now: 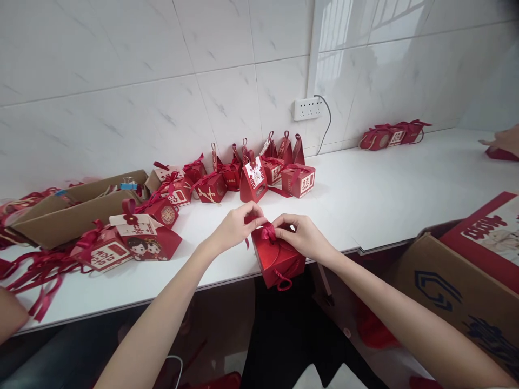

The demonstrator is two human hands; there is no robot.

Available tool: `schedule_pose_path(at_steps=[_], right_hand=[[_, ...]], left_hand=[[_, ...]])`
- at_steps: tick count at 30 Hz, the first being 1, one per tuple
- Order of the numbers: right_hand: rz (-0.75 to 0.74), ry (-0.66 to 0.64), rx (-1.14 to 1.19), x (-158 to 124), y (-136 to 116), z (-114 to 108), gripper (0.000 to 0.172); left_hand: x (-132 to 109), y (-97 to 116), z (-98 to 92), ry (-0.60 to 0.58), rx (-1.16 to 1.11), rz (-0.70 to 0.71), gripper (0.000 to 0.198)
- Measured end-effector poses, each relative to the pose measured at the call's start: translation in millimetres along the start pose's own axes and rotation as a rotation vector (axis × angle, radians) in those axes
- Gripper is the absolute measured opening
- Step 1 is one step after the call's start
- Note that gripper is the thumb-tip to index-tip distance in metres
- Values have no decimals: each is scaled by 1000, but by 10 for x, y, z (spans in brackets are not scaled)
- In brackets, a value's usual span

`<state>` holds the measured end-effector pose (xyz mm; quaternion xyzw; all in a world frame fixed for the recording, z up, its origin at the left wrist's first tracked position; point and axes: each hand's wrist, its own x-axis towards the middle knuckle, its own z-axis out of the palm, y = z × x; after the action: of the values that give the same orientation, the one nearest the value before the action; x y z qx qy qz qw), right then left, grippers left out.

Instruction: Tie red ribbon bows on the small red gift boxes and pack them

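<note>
A red gift box (279, 265) with a twisted rope handle sits at the front edge of the white table, partly jutting over it. On its top is a red ribbon bow (268, 232). My left hand (239, 220) pinches the ribbon on the bow's left side, with a loose tail hanging below the fingers. From the other side, my right hand (298, 233) has thumb and forefinger closed on the bow's right part. Just behind my hands stands a red house-shaped box (253, 181) with a white label.
Several finished red boxes (300, 181) line the wall. An open cardboard carton (77, 210), more boxes and loose ribbons (40, 281) lie left. A large carton (438, 292) stands right, below table height. Another person's hand (503, 141) touches a red box at far right.
</note>
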<state>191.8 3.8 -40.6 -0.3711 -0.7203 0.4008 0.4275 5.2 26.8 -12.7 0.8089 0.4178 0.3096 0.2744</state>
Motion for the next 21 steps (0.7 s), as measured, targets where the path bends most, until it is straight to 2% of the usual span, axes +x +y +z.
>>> schedule_pose_path(at_steps=[4, 6, 8, 11, 14, 18, 21], right_hand=[[-2, 11, -34, 2, 6, 5, 9], [-14, 14, -51, 2, 12, 10, 9], [-13, 19, -57, 2, 19, 15, 10], [-12, 22, -58, 5, 31, 21, 10], [-30, 22, -67, 9, 40, 28, 9], [-35, 29, -78, 9, 33, 34, 10], [-22, 21, -82, 5, 16, 31, 10]], left_hand=[[-47, 117, -26, 57, -145, -16, 16], [-76, 225, -80, 25, -201, -37, 15], [-104, 331, -152, -55, -178, -35, 12], [-145, 453, -263, -196, 59, 14, 11], [-182, 534, -335, -277, 388, 74, 14], [-224, 633, -346, -276, 674, 158, 23], [-249, 705, -327, -225, 814, 216, 19]])
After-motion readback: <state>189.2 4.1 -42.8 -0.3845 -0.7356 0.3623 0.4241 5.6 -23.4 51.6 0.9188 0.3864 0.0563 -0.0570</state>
